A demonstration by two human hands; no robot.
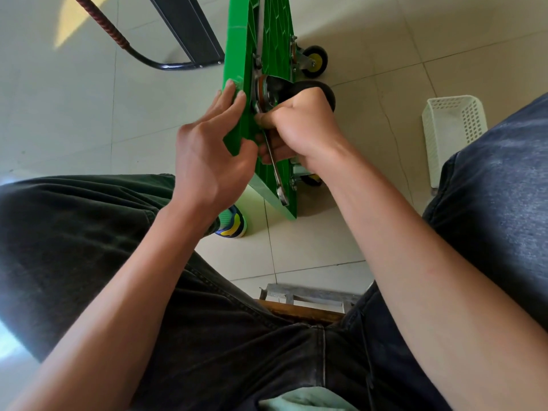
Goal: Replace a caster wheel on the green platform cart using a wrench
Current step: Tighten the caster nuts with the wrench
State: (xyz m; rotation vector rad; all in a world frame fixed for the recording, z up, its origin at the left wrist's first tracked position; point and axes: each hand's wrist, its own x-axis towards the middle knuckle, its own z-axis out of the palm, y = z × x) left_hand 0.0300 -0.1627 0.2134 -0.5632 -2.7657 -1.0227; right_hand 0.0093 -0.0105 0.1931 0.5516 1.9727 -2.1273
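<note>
R hand (299,126) grips wrench (275,170) on green cart (237,48)

One green platform cart (237,48) stands on edge. Three caster wheels show on it: one far (315,60), one by the knuckles (326,91), one low (311,179). One wrench (277,173), two hands, left (210,149) and right (302,126), one white perforated basket (450,129), one shoe (232,222).

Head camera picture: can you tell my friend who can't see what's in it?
A seated person's right hand grips a wrench at a caster wheel on a green cart standing on its edge. Their left hand steadies the cart's edge; a white basket sits on the floor nearby.
</note>
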